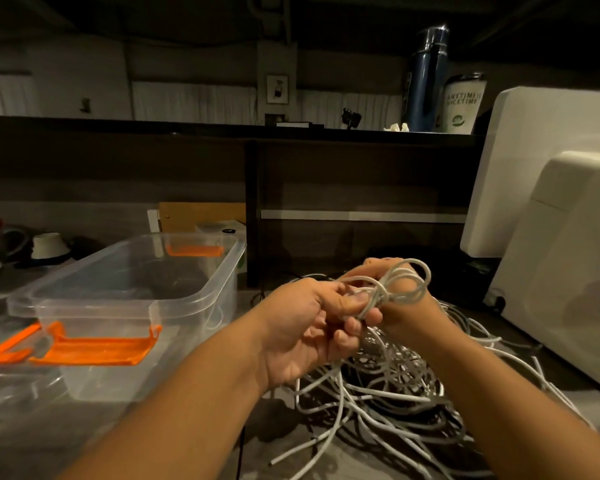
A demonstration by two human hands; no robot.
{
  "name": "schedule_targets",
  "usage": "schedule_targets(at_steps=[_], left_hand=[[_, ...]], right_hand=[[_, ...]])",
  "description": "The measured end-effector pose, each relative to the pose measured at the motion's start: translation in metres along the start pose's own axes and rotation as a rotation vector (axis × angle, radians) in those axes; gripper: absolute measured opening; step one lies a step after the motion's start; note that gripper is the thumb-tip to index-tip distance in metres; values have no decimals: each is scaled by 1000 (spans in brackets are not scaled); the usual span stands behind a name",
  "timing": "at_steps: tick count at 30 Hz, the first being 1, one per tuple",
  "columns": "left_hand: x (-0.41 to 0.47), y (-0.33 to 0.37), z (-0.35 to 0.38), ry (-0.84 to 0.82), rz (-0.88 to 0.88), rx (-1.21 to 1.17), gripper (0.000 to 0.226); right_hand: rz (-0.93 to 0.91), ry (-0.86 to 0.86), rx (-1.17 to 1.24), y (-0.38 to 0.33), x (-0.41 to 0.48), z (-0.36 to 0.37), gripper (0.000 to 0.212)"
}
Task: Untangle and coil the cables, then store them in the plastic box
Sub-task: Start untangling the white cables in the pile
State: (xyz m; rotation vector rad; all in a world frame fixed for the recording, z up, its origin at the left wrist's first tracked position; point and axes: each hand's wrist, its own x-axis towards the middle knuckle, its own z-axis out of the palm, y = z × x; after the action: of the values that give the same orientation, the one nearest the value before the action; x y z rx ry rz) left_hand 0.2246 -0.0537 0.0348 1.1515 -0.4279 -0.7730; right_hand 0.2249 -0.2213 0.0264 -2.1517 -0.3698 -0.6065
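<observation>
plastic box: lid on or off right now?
Off. The plastic box has an uncovered rim, and its inside shows straight from above.

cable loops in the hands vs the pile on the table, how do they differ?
The cable loops are held above the table by the left hand and right hand; the cable pile lies on it. The cable loops are a few small gathered turns; the cable pile is a wide, loose tangle with free ends. Both are whitish cable.
</observation>
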Motion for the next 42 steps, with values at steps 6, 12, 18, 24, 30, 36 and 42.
schedule_targets(at_steps=[6, 12, 18, 24, 30, 36, 42], left_hand=[[1, 3, -3, 167, 154, -4, 12], [6, 10, -12, 451, 409, -61, 9], [17, 3, -31, 855, 526, 311, 13], [20, -12, -31, 923, 589, 967, 18], [19, -11, -31, 666, 592, 1164, 18], [15, -10, -31, 380, 577, 1131, 32], [9, -6, -27, 296, 645, 793, 20]], right_hand=[[137, 38, -137, 3, 1, 7, 34], [221, -45, -273, -5, 2, 11, 26], [70, -62, -334, -23, -3, 0, 9], [-319, -71, -532, -32, -6, -1, 19], [-353, 240, -471, -14, 2, -11, 28], [17, 112, -146, -2, 8, -17, 7], [227, -24, 274, 1, 4, -18, 22]])
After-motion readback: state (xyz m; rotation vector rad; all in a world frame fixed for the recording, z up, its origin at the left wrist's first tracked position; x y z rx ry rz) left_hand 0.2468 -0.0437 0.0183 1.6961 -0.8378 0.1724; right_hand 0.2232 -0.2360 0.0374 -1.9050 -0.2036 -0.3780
